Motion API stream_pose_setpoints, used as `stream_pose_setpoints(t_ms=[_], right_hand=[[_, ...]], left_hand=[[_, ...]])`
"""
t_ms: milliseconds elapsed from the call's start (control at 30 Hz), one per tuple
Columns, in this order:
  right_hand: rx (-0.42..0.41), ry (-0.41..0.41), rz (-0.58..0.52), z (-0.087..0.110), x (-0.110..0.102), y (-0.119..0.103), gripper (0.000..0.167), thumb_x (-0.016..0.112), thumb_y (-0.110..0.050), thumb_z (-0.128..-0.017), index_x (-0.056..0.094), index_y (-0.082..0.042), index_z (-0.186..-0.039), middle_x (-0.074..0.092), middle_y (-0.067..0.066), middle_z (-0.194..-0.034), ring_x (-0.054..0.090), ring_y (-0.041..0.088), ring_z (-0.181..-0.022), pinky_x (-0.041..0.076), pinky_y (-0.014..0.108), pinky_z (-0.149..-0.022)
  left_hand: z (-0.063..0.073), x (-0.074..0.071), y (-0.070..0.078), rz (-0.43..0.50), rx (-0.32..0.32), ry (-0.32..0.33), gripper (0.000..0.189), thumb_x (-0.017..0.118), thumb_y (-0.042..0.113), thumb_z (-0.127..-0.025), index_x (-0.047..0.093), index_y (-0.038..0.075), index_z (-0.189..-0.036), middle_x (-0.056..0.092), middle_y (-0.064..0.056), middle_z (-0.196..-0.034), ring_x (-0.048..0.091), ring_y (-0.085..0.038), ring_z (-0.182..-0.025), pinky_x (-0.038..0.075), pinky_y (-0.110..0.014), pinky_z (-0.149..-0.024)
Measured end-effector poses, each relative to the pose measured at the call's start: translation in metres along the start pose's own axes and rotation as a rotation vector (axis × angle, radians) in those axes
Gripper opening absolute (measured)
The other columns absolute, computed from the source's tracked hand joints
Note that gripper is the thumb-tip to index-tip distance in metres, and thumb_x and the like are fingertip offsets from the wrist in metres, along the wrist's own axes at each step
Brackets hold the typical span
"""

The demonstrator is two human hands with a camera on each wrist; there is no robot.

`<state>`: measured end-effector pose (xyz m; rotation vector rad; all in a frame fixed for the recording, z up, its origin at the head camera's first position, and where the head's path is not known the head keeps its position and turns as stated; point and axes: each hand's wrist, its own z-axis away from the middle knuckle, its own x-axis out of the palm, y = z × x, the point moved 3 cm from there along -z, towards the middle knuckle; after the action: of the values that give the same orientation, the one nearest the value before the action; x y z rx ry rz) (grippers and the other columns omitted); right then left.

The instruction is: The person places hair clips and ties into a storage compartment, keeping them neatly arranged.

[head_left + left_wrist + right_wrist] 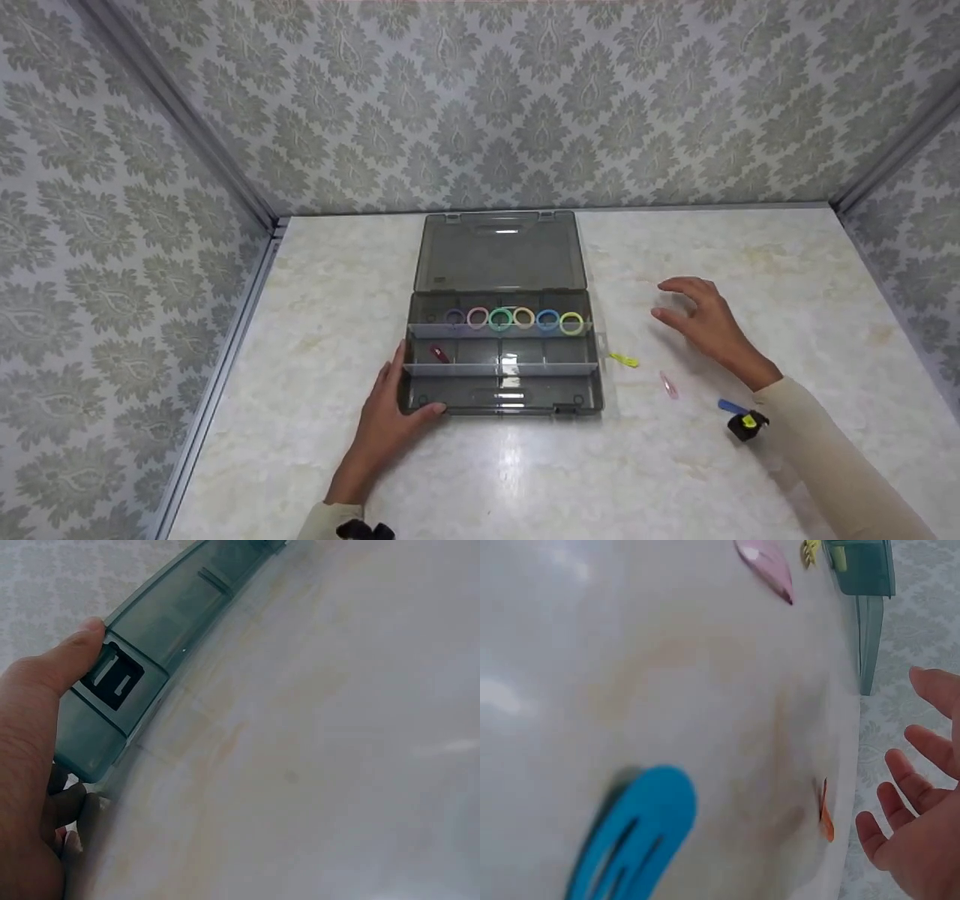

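Note:
A grey see-through organizer box (498, 384) lies with its lid (498, 259) folded back. My left hand (390, 420) holds its front left corner, thumb on the front rim and fingers along the left side. Several coloured rings (501, 319) stand in a row in the back compartment, and a dark red hair clip (439, 353) is in the middle one. Over the table to the right, my right hand (709, 322) is held with loosely bent fingers and nothing in them. An orange hair clip (826, 817) lies near it in the right wrist view.
Right of the box lie a yellow hair clip (624, 360), a pink hair clip (669, 385) and a blue hair clip (731, 406), the last beside the right wrist's black strap (747, 425). Patterned walls (495, 105) border the marbled table (525, 480) at the back and sides.

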<state>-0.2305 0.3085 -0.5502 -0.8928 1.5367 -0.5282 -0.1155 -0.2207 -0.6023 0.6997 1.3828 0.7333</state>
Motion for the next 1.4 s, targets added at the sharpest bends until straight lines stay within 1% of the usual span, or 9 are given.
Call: stream_pose_setpoints(t_ms=[133, 267, 367, 467, 700, 1000, 1233, 1400], right_hand=[[0.050, -0.016, 0.061, 0.010, -0.007, 0.011, 0.052, 0.082, -0.023, -0.103, 0.066, 0.005, -0.144, 0.056, 0.026, -0.151, 0.039, 0.046, -0.146, 0.039, 0.067, -0.113], [0.116, -0.029, 0.117, 0.019, -0.012, 0.020, 0.057, 0.082, -0.026, -0.103, 0.063, 0.007, -0.146, 0.051, 0.029, -0.155, 0.034, 0.049, -0.149, 0.034, 0.071, -0.119], [0.157, -0.022, 0.137, 0.025, -0.015, 0.025, 0.057, 0.083, -0.024, -0.102, 0.063, 0.009, -0.144, 0.049, 0.032, -0.154, 0.033, 0.051, -0.150, 0.030, 0.072, -0.122], [0.178, -0.004, 0.146, 0.029, -0.016, 0.027, 0.057, 0.085, -0.022, -0.100, 0.063, 0.012, -0.141, 0.048, 0.033, -0.152, 0.033, 0.053, -0.149, 0.030, 0.073, -0.122], [0.152, 0.058, 0.160, 0.033, -0.015, 0.027, 0.055, 0.087, -0.013, -0.096, 0.064, 0.017, -0.136, 0.050, 0.034, -0.148, 0.038, 0.054, -0.143, 0.033, 0.071, -0.118], [0.124, 0.084, 0.164, 0.034, -0.015, 0.027, 0.045, 0.088, -0.010, -0.094, 0.069, 0.016, -0.125, 0.051, 0.034, -0.144, 0.041, 0.054, -0.138, 0.035, 0.069, -0.113], [0.126, 0.051, 0.187, 0.032, -0.015, 0.027, 0.047, 0.086, -0.013, -0.096, 0.068, 0.017, -0.127, 0.050, 0.034, -0.143, 0.039, 0.054, -0.139, 0.036, 0.070, -0.113], [0.137, 0.035, 0.220, 0.031, -0.015, 0.025, 0.049, 0.086, -0.015, -0.096, 0.069, 0.018, -0.128, 0.052, 0.034, -0.143, 0.040, 0.054, -0.141, 0.038, 0.071, -0.114]], left_hand=[[0.002, 0.001, 0.000, -0.004, -0.018, -0.003, 0.119, 0.086, 0.066, -0.088, 0.013, 0.041, -0.178, 0.023, -0.018, -0.181, 0.016, -0.047, -0.168, 0.024, -0.075, -0.127], [0.003, 0.001, -0.001, -0.005, -0.026, -0.001, 0.120, 0.086, 0.068, -0.087, 0.012, 0.042, -0.178, 0.023, -0.017, -0.182, 0.015, -0.045, -0.168, 0.024, -0.075, -0.127], [0.003, 0.001, -0.002, -0.004, -0.024, 0.002, 0.120, 0.087, 0.067, -0.087, 0.013, 0.041, -0.178, 0.023, -0.018, -0.181, 0.016, -0.045, -0.168, 0.024, -0.073, -0.128], [0.003, 0.001, -0.002, 0.003, -0.023, 0.003, 0.120, 0.087, 0.067, -0.087, 0.013, 0.041, -0.178, 0.023, -0.019, -0.181, 0.016, -0.045, -0.168, 0.025, -0.072, -0.128], [0.003, 0.001, -0.002, 0.014, -0.011, -0.002, 0.121, 0.089, 0.063, -0.087, 0.013, 0.039, -0.178, 0.023, -0.020, -0.181, 0.018, -0.046, -0.167, 0.025, -0.072, -0.128], [0.003, 0.001, -0.001, 0.004, 0.003, -0.003, 0.119, 0.088, 0.063, -0.088, 0.013, 0.039, -0.178, 0.024, -0.021, -0.180, 0.021, -0.048, -0.166, 0.026, -0.073, -0.127], [0.002, -0.001, 0.000, -0.002, 0.017, 0.009, 0.121, 0.090, 0.059, -0.087, 0.017, 0.032, -0.179, 0.026, -0.022, -0.179, 0.019, -0.048, -0.167, 0.026, -0.075, -0.126], [0.000, 0.000, -0.001, -0.001, -0.007, -0.001, 0.122, 0.090, 0.063, -0.086, 0.016, 0.032, -0.179, 0.026, -0.020, -0.180, 0.018, -0.046, -0.167, 0.025, -0.073, -0.128]])
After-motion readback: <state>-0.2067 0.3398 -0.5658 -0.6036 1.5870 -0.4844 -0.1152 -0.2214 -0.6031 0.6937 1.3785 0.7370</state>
